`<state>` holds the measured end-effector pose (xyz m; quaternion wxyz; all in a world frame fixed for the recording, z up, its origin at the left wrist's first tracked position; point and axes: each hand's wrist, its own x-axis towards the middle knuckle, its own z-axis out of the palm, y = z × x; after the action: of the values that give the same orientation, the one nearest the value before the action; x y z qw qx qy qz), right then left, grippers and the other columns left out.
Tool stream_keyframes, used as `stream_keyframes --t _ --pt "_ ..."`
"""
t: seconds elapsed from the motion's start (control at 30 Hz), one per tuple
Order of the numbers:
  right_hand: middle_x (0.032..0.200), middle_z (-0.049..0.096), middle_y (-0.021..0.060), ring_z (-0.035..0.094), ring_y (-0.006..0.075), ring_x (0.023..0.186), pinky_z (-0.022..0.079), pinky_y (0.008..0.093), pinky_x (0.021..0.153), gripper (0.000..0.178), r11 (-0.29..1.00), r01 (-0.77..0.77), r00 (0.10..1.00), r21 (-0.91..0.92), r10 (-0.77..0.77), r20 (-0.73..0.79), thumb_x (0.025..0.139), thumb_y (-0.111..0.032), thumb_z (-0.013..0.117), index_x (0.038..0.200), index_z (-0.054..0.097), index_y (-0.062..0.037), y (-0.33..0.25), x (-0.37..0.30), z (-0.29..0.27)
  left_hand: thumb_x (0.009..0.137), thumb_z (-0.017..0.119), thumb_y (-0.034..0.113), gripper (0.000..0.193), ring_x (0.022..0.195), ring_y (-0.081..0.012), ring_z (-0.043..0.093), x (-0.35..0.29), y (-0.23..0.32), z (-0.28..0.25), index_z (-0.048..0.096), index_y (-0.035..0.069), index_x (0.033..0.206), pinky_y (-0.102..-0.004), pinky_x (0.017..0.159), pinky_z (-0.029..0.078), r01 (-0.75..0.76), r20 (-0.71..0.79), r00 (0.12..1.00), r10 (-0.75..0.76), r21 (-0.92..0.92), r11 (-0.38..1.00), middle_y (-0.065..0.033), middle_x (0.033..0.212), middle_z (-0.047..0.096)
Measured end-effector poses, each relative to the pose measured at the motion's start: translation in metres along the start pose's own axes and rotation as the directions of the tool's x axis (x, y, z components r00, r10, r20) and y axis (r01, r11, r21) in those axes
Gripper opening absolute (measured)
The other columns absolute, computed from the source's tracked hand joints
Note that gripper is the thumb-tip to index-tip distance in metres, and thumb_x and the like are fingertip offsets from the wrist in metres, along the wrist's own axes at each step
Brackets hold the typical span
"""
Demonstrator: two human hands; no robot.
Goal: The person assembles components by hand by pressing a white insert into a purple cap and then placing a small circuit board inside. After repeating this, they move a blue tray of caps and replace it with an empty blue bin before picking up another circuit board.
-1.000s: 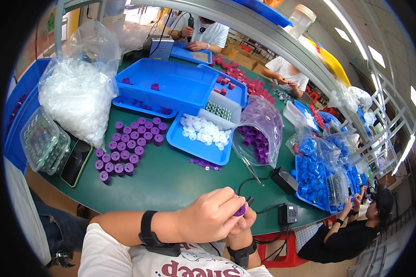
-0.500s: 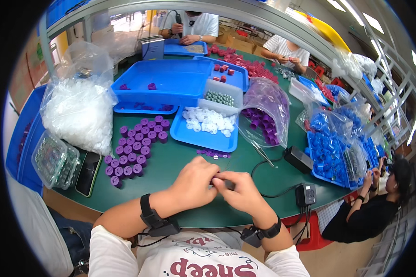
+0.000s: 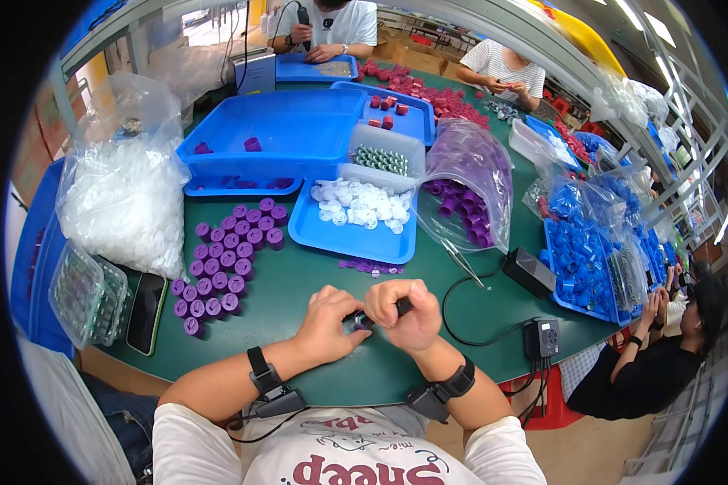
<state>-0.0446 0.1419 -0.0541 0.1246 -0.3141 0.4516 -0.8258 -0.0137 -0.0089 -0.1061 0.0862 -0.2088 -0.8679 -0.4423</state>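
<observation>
Near the front edge of the green table, my left hand (image 3: 329,325) pinches a small, dark, shiny piece (image 3: 359,322) at its fingertips; most of it is covered. Close against it on the right, my right hand (image 3: 411,317) is wrapped round a short black-handled tool (image 3: 402,306), whose lower end points toward the piece. Whether the two touch, I cannot tell. Beyond my hands lie several flat purple pieces (image 3: 372,267). Left of them stand rows of purple caps (image 3: 229,259). A blue tray (image 3: 307,235) with white translucent discs (image 3: 362,205) sits ahead.
Tweezers (image 3: 463,263), a black power adapter (image 3: 529,272) and cables lie right. An open bag of purple caps (image 3: 468,194) is behind them. Left are a phone (image 3: 147,314), clear plastic boxes (image 3: 89,295) and a bag of white parts (image 3: 121,202). Other people work around the table.
My hands were pressed together over something small. Now my right hand is raised and turned, with the black handle showing in its grip, while my left hand has shifted slightly left and lower.
</observation>
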Motion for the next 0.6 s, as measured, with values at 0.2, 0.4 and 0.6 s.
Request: stream_keyframes --t 0.2,0.4,0.6 --pt "0.046 0.036 0.0063 0.031 0.0153 0.044 0.026 0.0282 0.045 0.05 0.987 -0.102 0.995 -0.122 0.1 -0.025 0.084 -0.036 0.038 0.048 0.034 -0.0025 0.021 0.0 -0.008 0.058 0.076 0.014 0.03 0.085 -0.0258 0.048 -0.001 -0.003 0.001 0.058 0.007 0.08 -0.0383 0.074 0.035 0.02 -0.007 1.0 -0.02 0.006 1.0 -0.0051 0.08 0.055" --pt "0.045 0.031 0.0043 0.03 0.0155 0.043 0.021 0.0291 0.043 0.048 0.917 -0.182 0.959 -0.354 0.245 0.142 0.076 -0.039 0.046 0.047 0.03 -0.0041 0.016 0.007 0.002 0.058 0.074 0.013 0.02 0.08 -0.0252 0.05 0.002 -0.007 0.003 0.059 0.008 0.071 -0.0379 0.074 0.035 0.03 -0.07 0.997 -0.034 -0.056 0.998 -0.0033 0.073 0.055" --pt "0.045 0.032 0.0045 0.029 0.0147 0.042 0.021 0.029 0.043 0.048 0.874 -0.081 0.949 -0.48 0.215 0.232 0.077 -0.038 0.045 0.047 0.03 -0.0044 0.022 0.007 0.005 0.058 0.074 0.01 0.021 0.077 -0.0242 0.05 0.001 -0.009 0.005 0.057 0.008 0.07 -0.0364 0.071 0.034 0.019 -0.072 0.997 -0.019 0.0 1.0 -0.0024 0.07 0.053"
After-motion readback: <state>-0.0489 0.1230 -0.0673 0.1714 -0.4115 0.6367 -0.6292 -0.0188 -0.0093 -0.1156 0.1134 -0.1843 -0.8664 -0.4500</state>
